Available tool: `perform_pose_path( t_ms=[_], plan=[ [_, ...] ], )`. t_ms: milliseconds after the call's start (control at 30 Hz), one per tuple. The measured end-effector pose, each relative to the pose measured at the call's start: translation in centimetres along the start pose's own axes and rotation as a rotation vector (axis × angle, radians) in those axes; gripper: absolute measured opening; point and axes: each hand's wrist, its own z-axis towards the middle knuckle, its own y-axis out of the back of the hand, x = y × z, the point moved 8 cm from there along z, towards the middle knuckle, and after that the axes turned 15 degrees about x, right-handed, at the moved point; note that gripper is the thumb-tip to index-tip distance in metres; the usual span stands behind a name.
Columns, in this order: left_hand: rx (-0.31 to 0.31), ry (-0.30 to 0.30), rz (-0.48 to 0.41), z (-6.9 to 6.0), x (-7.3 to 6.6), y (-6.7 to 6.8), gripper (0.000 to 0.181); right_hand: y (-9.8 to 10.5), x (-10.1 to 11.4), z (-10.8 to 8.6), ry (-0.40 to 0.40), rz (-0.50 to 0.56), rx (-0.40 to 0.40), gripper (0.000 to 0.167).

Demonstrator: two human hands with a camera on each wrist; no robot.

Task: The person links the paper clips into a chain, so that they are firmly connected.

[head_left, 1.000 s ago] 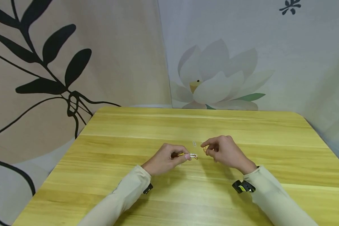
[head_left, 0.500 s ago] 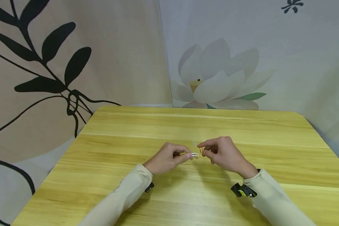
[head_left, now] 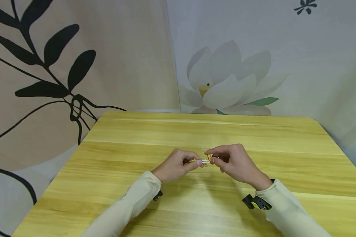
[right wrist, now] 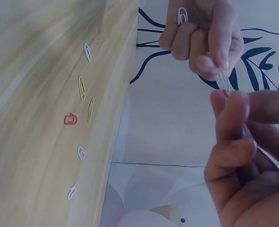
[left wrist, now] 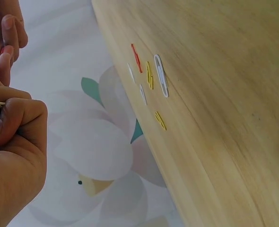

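Observation:
My left hand (head_left: 178, 165) pinches a white paper clip (right wrist: 223, 79) between thumb and index finger, its looped end sticking out to the right. Another white paper clip (right wrist: 182, 15) shows at the curled fingers of that hand in the right wrist view. Close by on the right, my right hand (head_left: 238, 162) pinches a red paper clip; only a small red tip (right wrist: 225, 93) shows past the fingertips. The two clips meet or nearly meet; whether they are linked, I cannot tell. Both hands are raised above the wooden table (head_left: 130, 131).
Several paper clips lie scattered on the table: a red one (right wrist: 70, 118), a yellow one (right wrist: 82, 88), another yellow one (right wrist: 91, 109), a white one (right wrist: 87, 52) and more white ones. Behind the table's far edge hangs a printed curtain (head_left: 130, 59).
My right hand has moved left with the red paper clip, bringing it up to the white one. The left hand has barely shifted and keeps its pinch.

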Motion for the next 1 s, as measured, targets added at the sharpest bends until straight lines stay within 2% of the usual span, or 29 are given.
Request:
perform_pose_path(
  t_ms=[367, 567, 1000],
  plan=[
    [-0.003, -0.003, 0.003, -0.08, -0.12, -0.03, 0.018, 0.17, 0.38, -0.25, 0.048, 0.043, -0.046, 0.025],
    [-0.011, -0.026, 0.005, -0.09, -0.51, -0.02, 0.019, 0.06, 0.63, -0.23, 0.069, -0.011, -0.058, 0.024],
    [-0.005, -0.021, -0.016, -0.4, -0.57, -0.19, 0.019, -0.55, 0.78, -0.7, 0.132, -0.113, -0.067, 0.029]
  ],
)
